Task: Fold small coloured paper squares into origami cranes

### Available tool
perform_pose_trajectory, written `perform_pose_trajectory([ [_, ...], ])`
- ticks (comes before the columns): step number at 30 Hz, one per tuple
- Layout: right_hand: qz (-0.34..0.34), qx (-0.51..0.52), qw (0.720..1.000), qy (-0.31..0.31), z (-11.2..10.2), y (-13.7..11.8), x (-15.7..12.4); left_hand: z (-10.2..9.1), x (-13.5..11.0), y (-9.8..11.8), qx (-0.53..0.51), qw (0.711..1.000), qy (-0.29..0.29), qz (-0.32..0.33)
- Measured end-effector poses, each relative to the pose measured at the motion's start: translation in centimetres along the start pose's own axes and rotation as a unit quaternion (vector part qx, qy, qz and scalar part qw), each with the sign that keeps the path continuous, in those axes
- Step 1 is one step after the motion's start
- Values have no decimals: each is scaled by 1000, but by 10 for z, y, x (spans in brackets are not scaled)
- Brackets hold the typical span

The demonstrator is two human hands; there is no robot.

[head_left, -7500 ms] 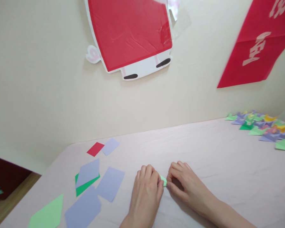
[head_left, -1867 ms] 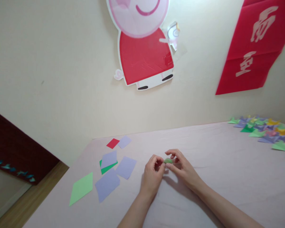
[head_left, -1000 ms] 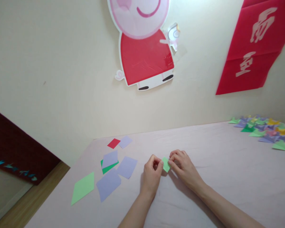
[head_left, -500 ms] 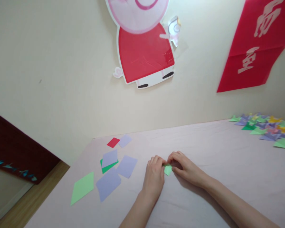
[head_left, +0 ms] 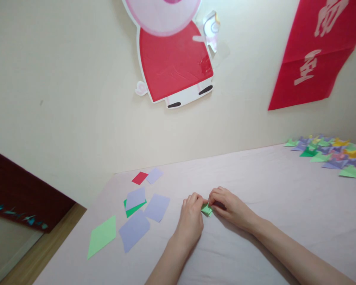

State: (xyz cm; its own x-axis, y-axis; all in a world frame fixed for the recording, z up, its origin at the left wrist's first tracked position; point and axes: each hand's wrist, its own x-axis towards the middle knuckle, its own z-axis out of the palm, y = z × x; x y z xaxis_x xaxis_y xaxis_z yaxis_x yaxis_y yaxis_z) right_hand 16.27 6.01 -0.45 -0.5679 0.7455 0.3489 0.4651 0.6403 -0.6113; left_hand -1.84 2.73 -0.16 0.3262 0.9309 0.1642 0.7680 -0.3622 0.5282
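A small folded piece of light green paper point(head_left: 207, 209) lies on the pale pink table point(head_left: 255, 245) between my two hands. My left hand point(head_left: 191, 217) rests knuckles-up on its left side, fingers curled, pinching its left edge. My right hand point(head_left: 228, 206) comes in from the right, fingertips pressed together on the paper's upper right corner. Most of the paper is hidden under the fingers.
Flat paper squares lie to the left: lilac ones point(head_left: 157, 207), a green one point(head_left: 102, 236), a red one point(head_left: 139, 177). A heap of folded coloured paper figures point(head_left: 332, 155) sits at the far right by the wall. The table's left edge drops to a wooden floor point(head_left: 35, 245).
The green paper went from being held up between the fingertips to being pressed down on the table, and it looks smaller and more folded. Both hands stayed together at the table's middle.
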Motion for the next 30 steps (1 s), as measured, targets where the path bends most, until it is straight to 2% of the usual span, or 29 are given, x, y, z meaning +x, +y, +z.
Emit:
perform_pose_trajectory([
  [7,11,-5,1000,10,0,-1,-1,-8,0,8,-18,1000,-7,4],
  [12,13,6,1000,11,0,-1,-2,-3,0,4,17,1000,14,14],
  [19,61,53,996,26,2,11,1,2,7,0,54,997,47,36],
  [22,67,60,996,-4,-1,13,6,3,12,2,84,994,53,44],
  [25,92,76,992,-42,-7,14,11,6,16,1,92,994,62,25],
  [30,116,87,987,-69,-11,15,19,9,18,-6,44,997,56,-9],
])
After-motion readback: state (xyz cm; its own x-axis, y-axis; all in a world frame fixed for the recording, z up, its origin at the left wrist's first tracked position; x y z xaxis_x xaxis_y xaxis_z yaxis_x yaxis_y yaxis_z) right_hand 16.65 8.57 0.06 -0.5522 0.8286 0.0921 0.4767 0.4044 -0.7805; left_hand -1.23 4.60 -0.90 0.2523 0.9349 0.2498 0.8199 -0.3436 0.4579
